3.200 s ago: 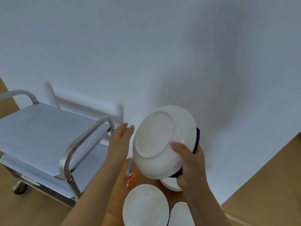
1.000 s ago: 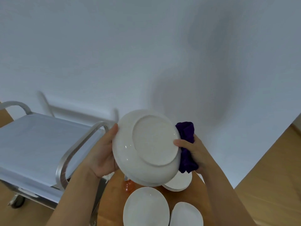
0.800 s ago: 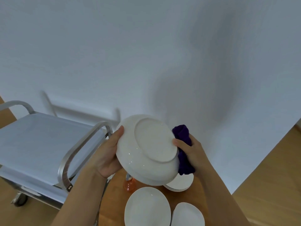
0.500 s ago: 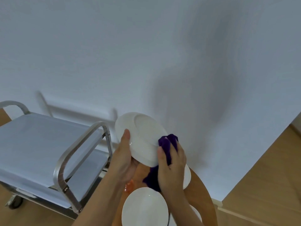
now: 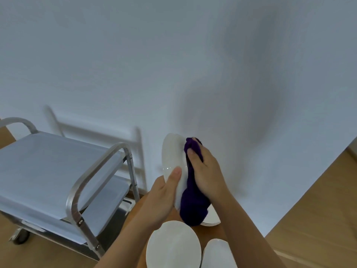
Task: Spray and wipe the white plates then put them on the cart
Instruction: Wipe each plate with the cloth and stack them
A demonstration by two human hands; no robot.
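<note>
Since half a second ago the glossy white round ceramic plate has turned from tilted to nearly edge-on, and the right hand has slid round so that the dark purple soft cloth now lies against the plate's far face. The left hand grips the plate's lower rim, thumb laid flat along the smooth near side, the other fingers hidden behind. The right hand is curled round the bunched cloth and presses it to the plate; the loose end of the fabric hangs down in a rounded fold. The plate is held in the air above the round wooden table, beside the cart and not on it. On the table lie a white oval plate, a second white plate cut by the frame edge, and a low stack of white plates partly hidden by the cloth. To the left stands the brushed-steel cart with tubular rails and flat, matte shelves.
</note>
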